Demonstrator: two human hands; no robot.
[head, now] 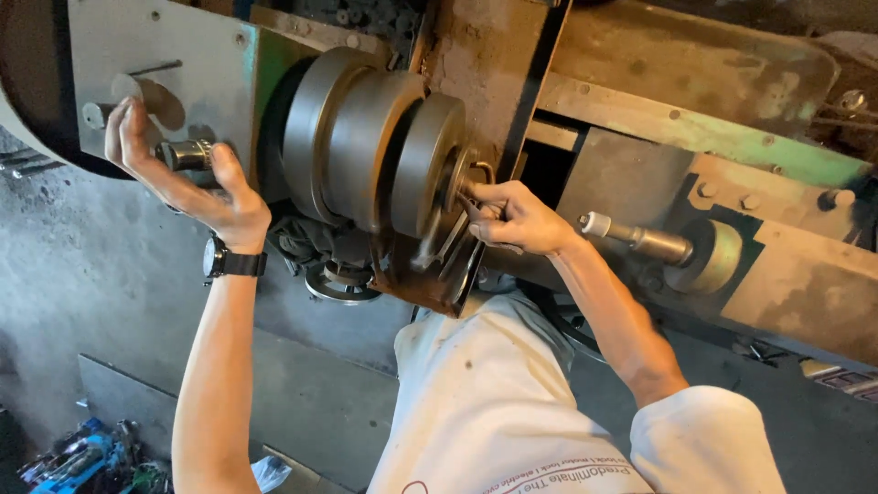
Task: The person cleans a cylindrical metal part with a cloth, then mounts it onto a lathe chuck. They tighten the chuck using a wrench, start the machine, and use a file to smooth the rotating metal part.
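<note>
Head view: left hand (183, 178) grip wraps metal handle (186, 154); right hand (517, 218) grip pinches wrench (439, 247) at pulley (375, 146).

The one camera sits on my head and looks down and forward along both my arms, close to the work. My left hand (183, 174) is upper left, my right hand (514, 218) near the middle, the stepped pulley (366, 146) between them, and the concrete floor (82, 274) lies below.
</note>
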